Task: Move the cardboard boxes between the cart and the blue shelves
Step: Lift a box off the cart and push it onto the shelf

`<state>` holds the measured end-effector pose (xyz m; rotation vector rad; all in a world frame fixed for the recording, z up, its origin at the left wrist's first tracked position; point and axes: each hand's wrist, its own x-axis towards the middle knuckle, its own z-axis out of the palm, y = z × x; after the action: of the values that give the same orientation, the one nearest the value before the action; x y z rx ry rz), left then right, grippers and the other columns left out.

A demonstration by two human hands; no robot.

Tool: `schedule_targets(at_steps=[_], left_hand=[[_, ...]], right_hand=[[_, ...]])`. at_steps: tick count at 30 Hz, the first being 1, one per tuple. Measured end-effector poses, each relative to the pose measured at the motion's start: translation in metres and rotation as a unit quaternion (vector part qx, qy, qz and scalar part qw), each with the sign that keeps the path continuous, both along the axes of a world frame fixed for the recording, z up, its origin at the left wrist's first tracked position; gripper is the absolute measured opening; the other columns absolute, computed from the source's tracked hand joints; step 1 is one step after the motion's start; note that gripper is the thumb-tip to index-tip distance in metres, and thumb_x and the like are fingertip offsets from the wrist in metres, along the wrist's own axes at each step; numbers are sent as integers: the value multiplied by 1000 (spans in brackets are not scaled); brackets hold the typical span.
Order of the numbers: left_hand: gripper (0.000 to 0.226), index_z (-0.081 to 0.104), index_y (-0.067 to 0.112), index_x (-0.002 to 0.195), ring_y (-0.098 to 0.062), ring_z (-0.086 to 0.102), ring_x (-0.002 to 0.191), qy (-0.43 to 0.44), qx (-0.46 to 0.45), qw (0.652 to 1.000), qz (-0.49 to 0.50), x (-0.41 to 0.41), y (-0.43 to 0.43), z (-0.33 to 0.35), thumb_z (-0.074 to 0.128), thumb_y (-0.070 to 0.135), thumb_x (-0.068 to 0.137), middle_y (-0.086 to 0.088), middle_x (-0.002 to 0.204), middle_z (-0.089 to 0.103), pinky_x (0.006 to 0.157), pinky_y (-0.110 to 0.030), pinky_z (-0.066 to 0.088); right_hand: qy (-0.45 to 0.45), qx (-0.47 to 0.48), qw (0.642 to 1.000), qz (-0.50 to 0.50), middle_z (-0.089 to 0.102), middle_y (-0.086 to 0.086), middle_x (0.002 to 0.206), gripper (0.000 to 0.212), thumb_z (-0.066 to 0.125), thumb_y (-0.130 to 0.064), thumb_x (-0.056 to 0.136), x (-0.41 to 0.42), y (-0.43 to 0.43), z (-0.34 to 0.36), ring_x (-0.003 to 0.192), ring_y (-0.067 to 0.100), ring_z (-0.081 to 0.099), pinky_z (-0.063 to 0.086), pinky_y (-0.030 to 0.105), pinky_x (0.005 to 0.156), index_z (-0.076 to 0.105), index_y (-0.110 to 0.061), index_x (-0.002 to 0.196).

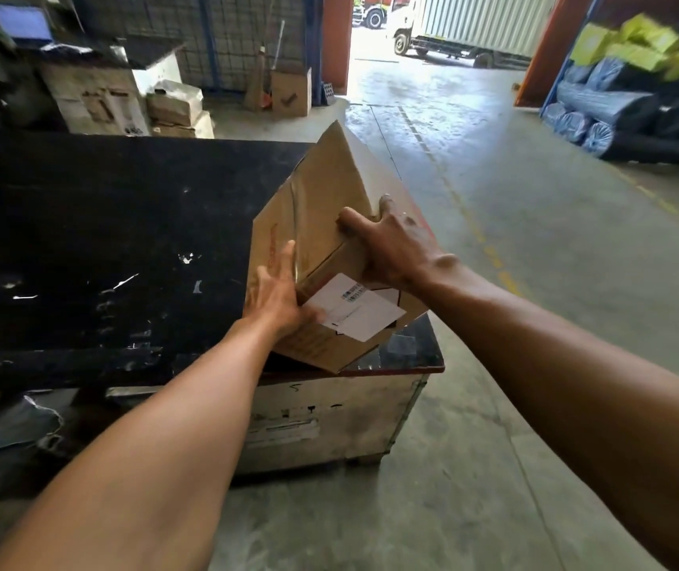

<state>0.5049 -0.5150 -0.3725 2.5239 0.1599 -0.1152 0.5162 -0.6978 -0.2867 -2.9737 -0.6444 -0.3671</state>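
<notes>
A brown cardboard box (321, 224) with a white shipping label is tilted on one corner over the right end of a black-topped wooden crate (123, 241). My left hand (276, 294) holds its near left side, thumb curled round the edge beside the label. My right hand (391, 245) grips the box's right edge from above, fingers wrapped over the far side. The box's low corner touches the crate top near its front right edge.
Blue shelving (560, 72) at the far right holds yellow packages and wrapped rolls. More boxes (173, 105) and a desk stand at the back left. A concrete aisle (515, 224) runs to an open doorway with a truck (465, 30) outside.
</notes>
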Motion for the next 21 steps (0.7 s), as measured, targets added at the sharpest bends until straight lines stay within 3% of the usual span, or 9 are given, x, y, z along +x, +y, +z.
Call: schedule_targets(at_steps=[3,5,7,9,13,15,16,19,21], left_hand=[[136,-25,49,142,-51,11,140,123,-33,988,86,-1,15,-20,86,37,66,-26,155,-6,108,-69,21],[137,-28,51,140,-48,14,141,150,-65,983,77,0,16,-35,86,41,65,-24,157,1,109,-68,20],[126,-17,56,142,-44,29,135,116,-87,987,71,2,10,-42,84,41,68,-17,152,21,107,-65,27],[104,1,59,145,-41,38,125,86,-119,984,99,5,-1,-41,78,39,77,-12,140,29,105,-61,30],[70,30,37,144,-29,46,106,48,-130,975,175,15,-9,-29,57,63,85,-1,118,45,92,-50,34],[79,32,18,136,-27,45,91,22,-101,975,194,16,-16,-18,45,75,83,-9,119,42,75,-40,30],[83,31,15,135,-29,46,93,2,-76,978,193,16,-22,-13,41,79,82,-11,124,41,71,-39,28],[88,26,18,143,-33,45,115,-12,-20,985,169,17,-39,-14,38,80,81,-14,136,36,69,-39,37],[89,26,15,142,-36,44,119,0,32,986,163,12,-49,-16,39,79,82,-15,137,35,78,-42,39]], right_hand=[[38,68,997,-23,41,16,116,52,75,-33,80,-2,-16,-2,90,37,56,58,49,69,33,-41,110],[44,75,995,-41,42,16,120,53,76,-32,79,-5,-30,-6,91,36,56,57,44,69,34,-41,112],[44,78,994,-55,42,17,123,59,77,-27,77,-6,-41,-11,93,34,53,53,39,66,38,-38,120],[52,104,990,-78,42,16,124,63,79,-22,76,-7,-53,-17,90,28,49,45,34,64,42,-31,126],[77,188,970,-135,49,15,123,69,85,-20,70,-7,-78,-43,91,22,47,35,21,58,45,-29,125],[92,232,956,-157,53,14,121,73,89,-24,64,-5,-87,-61,94,26,52,35,22,60,45,-30,123],[98,245,951,-165,54,14,121,76,90,-25,63,-4,-91,-69,96,27,54,36,25,64,45,-30,123],[109,267,937,-195,54,15,121,78,92,-27,60,-3,-103,-90,98,28,52,36,28,69,46,-27,123],[118,274,930,-215,54,16,121,77,93,-26,58,-4,-111,-105,99,31,53,36,28,68,47,-27,121]])
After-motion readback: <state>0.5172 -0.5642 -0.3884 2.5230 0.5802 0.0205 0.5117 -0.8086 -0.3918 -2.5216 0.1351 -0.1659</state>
